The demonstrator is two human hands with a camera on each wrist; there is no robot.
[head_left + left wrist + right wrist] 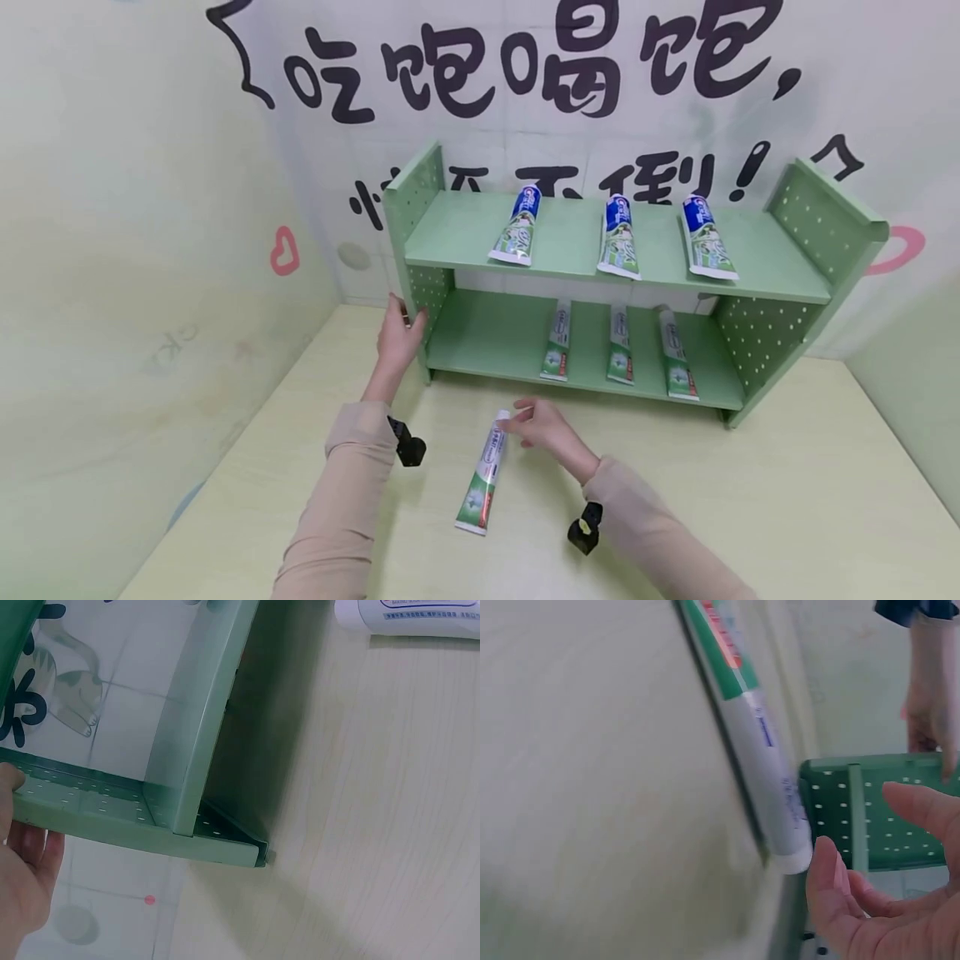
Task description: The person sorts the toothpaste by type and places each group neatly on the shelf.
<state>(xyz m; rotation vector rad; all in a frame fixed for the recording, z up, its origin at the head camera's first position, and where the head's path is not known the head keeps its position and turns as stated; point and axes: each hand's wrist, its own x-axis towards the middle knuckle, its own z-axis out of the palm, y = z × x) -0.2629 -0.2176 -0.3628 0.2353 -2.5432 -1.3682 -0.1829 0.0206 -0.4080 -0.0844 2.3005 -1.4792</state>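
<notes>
A green two-tier shelf (525, 382) stands on the table, and my left hand (399, 335) grips the front edge of its left side panel. The thumb lies on one face of that panel and the fingers on the other, as the left wrist view shows. In front of the shelf a white and green toothpaste tube (482, 479) lies on the table, its cap towards the shelf. My right hand (546, 429) is beside the cap end of that tube. In the right wrist view its thumb and fingers are spread apart, with nothing between them.
On the upper tier lie a left blue-green toothpaste tube (517, 225), a middle one (619, 237) and a right one (708, 237). Below them are three white and green tubes (557, 342) on the lower tier. Behind the shelf rises a wall (480, 142) with black lettering.
</notes>
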